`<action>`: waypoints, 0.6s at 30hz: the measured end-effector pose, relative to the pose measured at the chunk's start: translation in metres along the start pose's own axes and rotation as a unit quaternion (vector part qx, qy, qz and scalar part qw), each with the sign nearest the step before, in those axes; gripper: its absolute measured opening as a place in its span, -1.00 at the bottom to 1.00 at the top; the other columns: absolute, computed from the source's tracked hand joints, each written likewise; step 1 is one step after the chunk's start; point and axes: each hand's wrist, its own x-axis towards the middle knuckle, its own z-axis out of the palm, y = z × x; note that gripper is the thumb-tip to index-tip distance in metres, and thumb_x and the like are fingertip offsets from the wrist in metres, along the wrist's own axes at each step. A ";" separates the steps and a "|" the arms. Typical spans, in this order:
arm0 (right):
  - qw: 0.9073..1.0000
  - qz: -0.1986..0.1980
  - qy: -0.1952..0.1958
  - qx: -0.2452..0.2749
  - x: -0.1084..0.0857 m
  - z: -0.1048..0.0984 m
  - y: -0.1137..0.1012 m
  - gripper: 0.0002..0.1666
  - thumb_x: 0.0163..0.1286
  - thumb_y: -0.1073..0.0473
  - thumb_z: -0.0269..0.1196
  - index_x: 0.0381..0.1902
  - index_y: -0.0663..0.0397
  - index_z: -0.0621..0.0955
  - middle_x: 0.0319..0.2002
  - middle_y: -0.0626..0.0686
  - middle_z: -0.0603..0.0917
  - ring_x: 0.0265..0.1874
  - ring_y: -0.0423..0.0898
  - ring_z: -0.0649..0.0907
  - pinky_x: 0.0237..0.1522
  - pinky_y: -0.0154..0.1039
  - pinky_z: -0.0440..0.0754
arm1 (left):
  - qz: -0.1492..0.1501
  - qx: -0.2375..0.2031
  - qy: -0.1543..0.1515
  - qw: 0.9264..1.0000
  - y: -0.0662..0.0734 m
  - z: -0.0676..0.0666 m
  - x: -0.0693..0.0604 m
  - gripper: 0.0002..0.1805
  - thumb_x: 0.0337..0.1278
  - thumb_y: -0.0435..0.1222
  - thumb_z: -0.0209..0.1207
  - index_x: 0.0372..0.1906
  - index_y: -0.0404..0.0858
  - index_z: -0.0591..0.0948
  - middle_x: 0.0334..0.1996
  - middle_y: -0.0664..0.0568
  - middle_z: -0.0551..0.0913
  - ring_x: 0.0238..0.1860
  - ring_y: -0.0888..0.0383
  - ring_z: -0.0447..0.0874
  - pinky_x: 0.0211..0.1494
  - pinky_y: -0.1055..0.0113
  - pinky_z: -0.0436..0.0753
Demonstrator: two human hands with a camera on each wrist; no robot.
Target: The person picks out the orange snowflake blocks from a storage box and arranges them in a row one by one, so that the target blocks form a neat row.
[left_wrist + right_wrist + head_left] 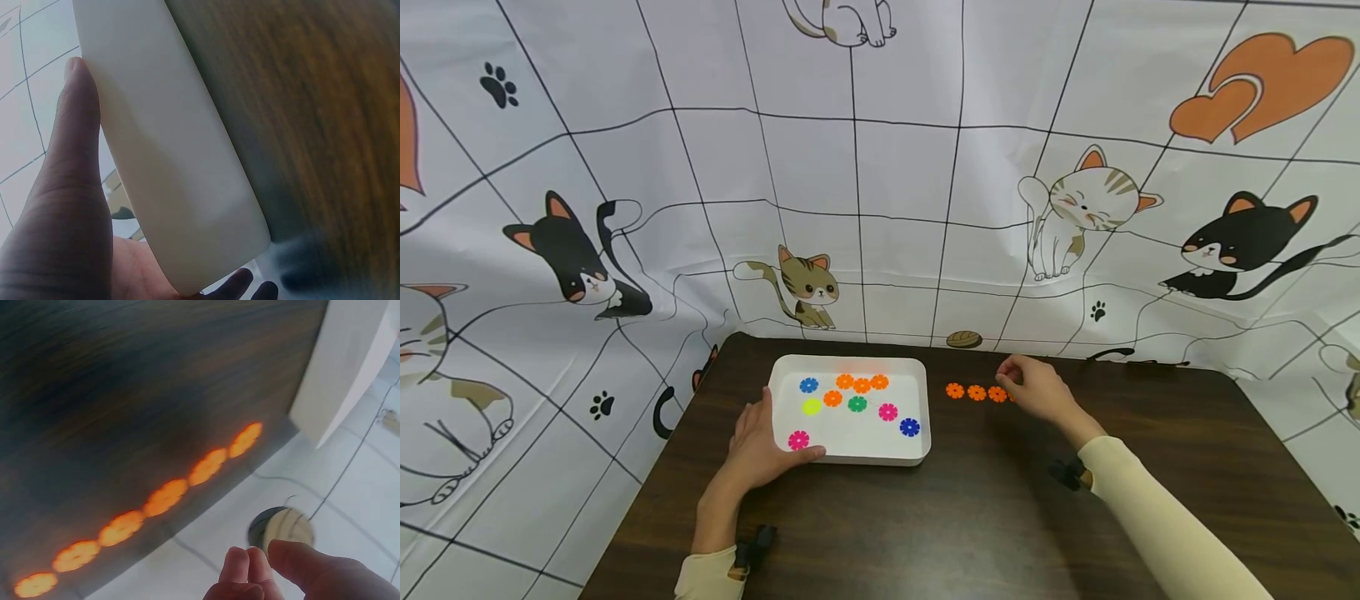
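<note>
My left hand (756,446) grips the left front corner of a white tray (865,450), its thumb along the front rim and fingers on the left side. In the left wrist view the tray's wall (169,144) sits against that hand. Small notched discs lie spread in the tray: orange (832,398), blue (808,385), yellow (812,407), green (857,404) and pink (888,412). My right hand (1037,389) hovers over the right part of a row of orange discs (976,392). Its thumb and fingertips (234,562) come together, with nothing visible between them.
The dark wooden table (985,517) extends in front and to the right. A white cloth (902,167) with cat drawings hangs behind the table's back edge and on the left. In the right wrist view several orange discs (165,497) line up near that edge.
</note>
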 end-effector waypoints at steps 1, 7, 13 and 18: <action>1.000 -0.004 -0.001 0.001 0.001 0.001 -0.004 -0.76 0.52 0.06 0.20 -0.05 0.09 0.64 -0.23 0.10 0.74 -0.38 -0.10 0.62 -0.40 -0.26 0.50 | 0.000 0.000 0.000 1.000 0.000 0.000 0.000 0.63 -0.30 0.38 0.44 0.64 -0.26 -0.35 0.64 -0.31 -0.16 0.62 -0.41 -0.31 0.54 -0.55 -0.08; 1.000 -0.024 -0.008 0.010 0.007 0.008 -0.023 -0.78 0.52 0.04 0.21 -0.04 0.03 0.64 -0.24 0.06 0.73 -0.39 -0.12 0.59 -0.42 -0.27 0.48 | 0.000 -0.004 0.002 1.000 0.001 -0.001 0.001 0.62 -0.30 0.38 0.44 0.64 -0.26 -0.35 0.64 -0.31 -0.16 0.62 -0.40 -0.32 0.53 -0.56 -0.07; 0.999 -0.037 -0.015 0.019 0.011 0.017 -0.037 -0.80 0.50 0.06 0.23 -0.05 0.03 0.65 -0.24 0.06 0.74 -0.38 -0.13 0.61 -0.38 -0.27 0.53 | -0.002 0.003 0.001 1.000 0.001 -0.001 0.001 0.62 -0.30 0.38 0.44 0.64 -0.26 -0.34 0.64 -0.31 -0.16 0.62 -0.41 -0.31 0.54 -0.55 -0.06; 0.999 -0.036 -0.019 0.013 0.015 0.026 -0.044 -0.79 0.49 0.03 0.24 -0.06 -0.01 0.66 -0.24 0.03 0.75 -0.37 -0.13 0.62 -0.38 -0.29 0.56 | -0.003 0.000 -0.002 1.000 0.001 -0.001 -0.001 0.62 -0.29 0.38 0.44 0.64 -0.27 -0.35 0.65 -0.31 -0.17 0.62 -0.40 -0.32 0.54 -0.54 -0.07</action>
